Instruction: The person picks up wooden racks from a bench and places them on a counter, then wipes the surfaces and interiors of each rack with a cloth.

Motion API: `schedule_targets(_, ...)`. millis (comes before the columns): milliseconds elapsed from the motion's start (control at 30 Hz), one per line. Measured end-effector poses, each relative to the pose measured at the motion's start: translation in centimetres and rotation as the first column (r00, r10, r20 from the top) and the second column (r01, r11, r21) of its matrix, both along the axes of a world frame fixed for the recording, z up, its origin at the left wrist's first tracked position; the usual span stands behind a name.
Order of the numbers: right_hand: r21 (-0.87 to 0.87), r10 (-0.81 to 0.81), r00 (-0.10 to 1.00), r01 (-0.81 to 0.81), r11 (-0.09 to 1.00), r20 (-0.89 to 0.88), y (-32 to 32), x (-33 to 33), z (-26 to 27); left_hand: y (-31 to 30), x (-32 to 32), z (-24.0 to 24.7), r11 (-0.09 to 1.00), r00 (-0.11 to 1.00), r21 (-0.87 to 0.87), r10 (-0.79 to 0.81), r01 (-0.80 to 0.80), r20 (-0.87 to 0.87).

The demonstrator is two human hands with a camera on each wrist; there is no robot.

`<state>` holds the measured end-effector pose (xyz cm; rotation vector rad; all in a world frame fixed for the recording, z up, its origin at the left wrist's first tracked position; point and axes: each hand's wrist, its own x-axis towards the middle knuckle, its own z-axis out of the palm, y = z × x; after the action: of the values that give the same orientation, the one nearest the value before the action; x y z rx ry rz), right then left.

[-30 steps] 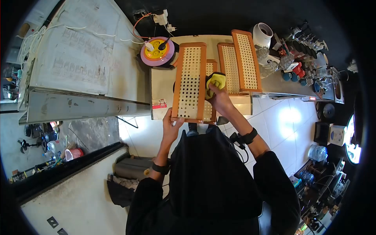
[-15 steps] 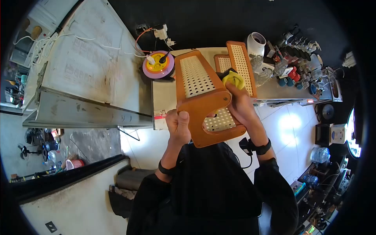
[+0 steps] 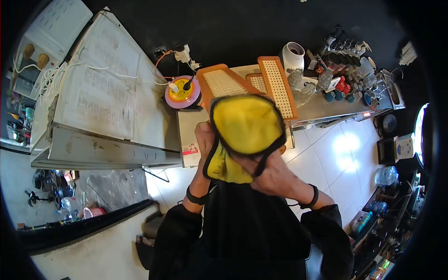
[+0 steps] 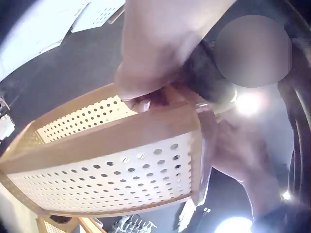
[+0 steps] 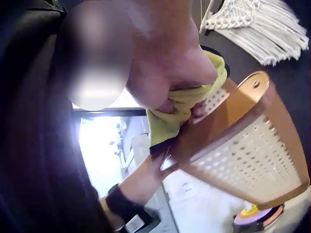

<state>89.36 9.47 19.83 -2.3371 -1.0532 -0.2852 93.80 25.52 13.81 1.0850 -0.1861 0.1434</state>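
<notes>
A wood-framed holder with white perforated panels is raised in front of my body. My left hand grips the frame at its near end; in the left wrist view its fingertips curl over the top rail. A yellow cloth with black edging is bunched in my right hand. In the right wrist view the cloth lies against the holder's brown end piece. From the head view, the spread cloth hides much of the holder's near end and part of my left hand.
Another perforated holder stands on the pale table. A purple and yellow cable reel with plugs sits at the table's left. Beyond lie a white round appliance, glass jars and several cups. A tall grey-white cabinet flanks the left.
The holder tilted up and turned its end piece toward me. My right hand brought the cloth from the holder's right side to its near end, and the cloth spread out toward the camera.
</notes>
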Motion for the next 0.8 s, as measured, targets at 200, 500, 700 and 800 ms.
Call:
schedule_targets(200, 0.114, -0.219, 0.971, 0.208, 0.972, 0.1, -1.0, 2.2, 1.7, -0.7, 0.9, 1.5, 0.979, 0.988, 0.137, -0.154, 0.152, 0.007)
schedule_targets(500, -0.005, 0.075, 0.993, -0.076, 0.997, -0.092, -0.6, -1.3, -1.9, 0.3, 2.7, 0.9, 0.994, 0.974, 0.017, 0.104, -0.109, 0.204)
schedule_targets(700, 0.21, -0.276, 0.943, 0.312, 0.926, -0.187, -3.0, -1.3, -6.4, 0.0, 2.7, 3.9, 0.963, 0.976, 0.217, 0.124, -0.161, 0.176)
schedule_targets(800, 0.155, -0.043, 0.962, 0.087, 0.984, -0.268, -0.9, -2.6, -6.2, -0.6, 2.8, 4.5, 0.974, 0.977, 0.164, 0.129, -0.157, 0.168)
